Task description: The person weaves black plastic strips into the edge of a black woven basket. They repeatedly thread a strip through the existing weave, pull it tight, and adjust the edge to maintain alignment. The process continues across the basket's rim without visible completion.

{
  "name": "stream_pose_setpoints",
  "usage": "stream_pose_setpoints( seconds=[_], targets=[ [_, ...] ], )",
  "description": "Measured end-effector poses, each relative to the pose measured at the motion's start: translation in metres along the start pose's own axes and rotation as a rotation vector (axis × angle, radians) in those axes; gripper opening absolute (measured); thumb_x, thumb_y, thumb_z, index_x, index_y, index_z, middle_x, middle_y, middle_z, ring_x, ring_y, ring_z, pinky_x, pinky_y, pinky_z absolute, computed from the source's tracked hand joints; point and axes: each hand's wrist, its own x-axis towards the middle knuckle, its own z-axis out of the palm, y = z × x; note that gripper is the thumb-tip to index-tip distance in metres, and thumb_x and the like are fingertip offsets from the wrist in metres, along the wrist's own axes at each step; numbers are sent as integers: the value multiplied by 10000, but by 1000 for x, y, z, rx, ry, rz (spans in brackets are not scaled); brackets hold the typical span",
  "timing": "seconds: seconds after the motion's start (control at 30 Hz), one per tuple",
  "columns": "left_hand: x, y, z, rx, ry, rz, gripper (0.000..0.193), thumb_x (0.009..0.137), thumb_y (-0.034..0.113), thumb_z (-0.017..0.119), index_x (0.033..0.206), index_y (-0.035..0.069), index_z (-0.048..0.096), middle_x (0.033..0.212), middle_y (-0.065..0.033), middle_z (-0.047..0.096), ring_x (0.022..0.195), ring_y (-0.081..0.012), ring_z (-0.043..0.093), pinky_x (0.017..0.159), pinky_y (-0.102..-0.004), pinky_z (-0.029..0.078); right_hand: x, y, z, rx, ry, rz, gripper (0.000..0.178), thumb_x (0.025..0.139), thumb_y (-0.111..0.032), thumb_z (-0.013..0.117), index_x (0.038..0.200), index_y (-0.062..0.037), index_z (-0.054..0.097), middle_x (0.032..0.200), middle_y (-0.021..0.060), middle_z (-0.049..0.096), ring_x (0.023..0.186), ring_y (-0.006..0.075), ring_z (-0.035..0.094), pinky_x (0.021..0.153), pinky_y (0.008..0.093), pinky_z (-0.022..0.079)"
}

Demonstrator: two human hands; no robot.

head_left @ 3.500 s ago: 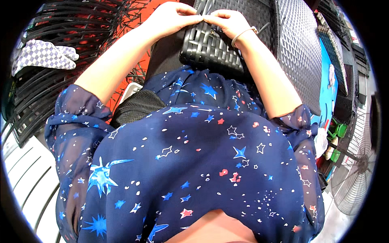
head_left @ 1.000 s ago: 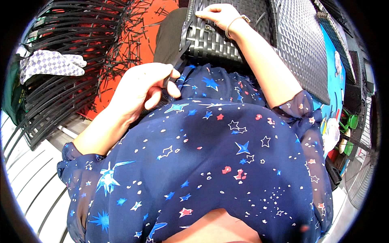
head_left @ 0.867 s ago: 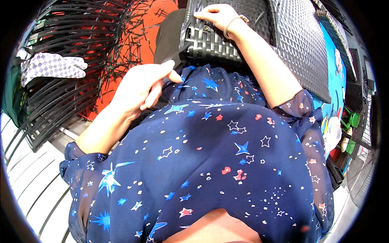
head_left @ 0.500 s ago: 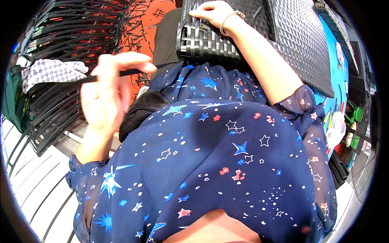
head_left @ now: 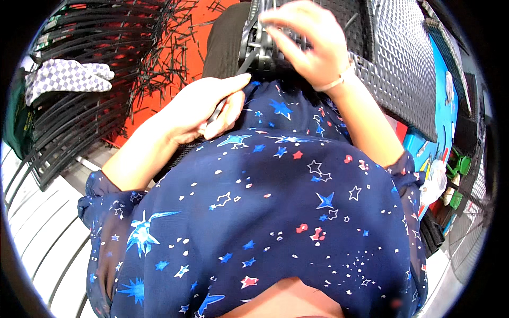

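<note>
My left hand [head_left: 209, 106] is closed around a black flat weaving strip [head_left: 247, 64], which runs up from the thumb to the near left corner of a black woven piece [head_left: 263, 55]. Over that same corner is my right hand [head_left: 313, 45], its thumb and forefinger bent toward each other at the edge. Motion blurs those fingertips, and whatever lies between them cannot be made out. The woven piece rests at my lap against my dark trouser leg [head_left: 222, 45]; the right hand covers part of its weave.
Long black strips [head_left: 101, 32] hang in a bundle at the left, with a checked cloth [head_left: 66, 79] over them. Cut scraps litter a red surface [head_left: 183, 50]. To the right stand a large grey woven panel [head_left: 405, 63] and a blue surface [head_left: 442, 79] with small items.
My left hand has moved right and up to the woven corner, drawing the strip along. My right hand has turned and lifted from lying along the edge, and its fingers are now curled.
</note>
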Motion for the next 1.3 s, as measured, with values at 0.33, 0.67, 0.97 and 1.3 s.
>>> stream_pose_setpoints(
  seconds=[0.33,0.67,0.97,1.3],
  targets=[
    [10,-16,-8,-309,-45,-23,603,1051,351,359,524,85,479,390,-3,371,283,-98,252,320,-235,222,-28,-6,2,150,-81,198,108,799,-94,711,904,-68,711,847,95,646,745,264,649,660,333,520],
    [10,-14,-7,-363,-63,-28,567,1034,342,388,554,78,534,395,-12,380,311,-103,246,347,-242,244,-19,-3,13,96,-210,154,113,791,-157,706,886,-95,709,852,82,635,737,280,641,674,373,516],
    [17,-15,-16,-448,-233,14,497,1018,363,423,687,46,617,435,-17,423,361,-118,330,391,-257,348,-10,-3,16,95,-302,148,105,782,-149,708,870,-93,708,868,70,632,774,267,642,696,365,518],
    [27,-26,-19,100,216,73,415,1004,383,517,866,10,636,482,-1,460,376,-90,376,372,-239,294,-8,-2,13,60,-347,137,102,778,-147,710,860,-86,712,857,67,628,794,264,641,716,361,521]
  ],
)
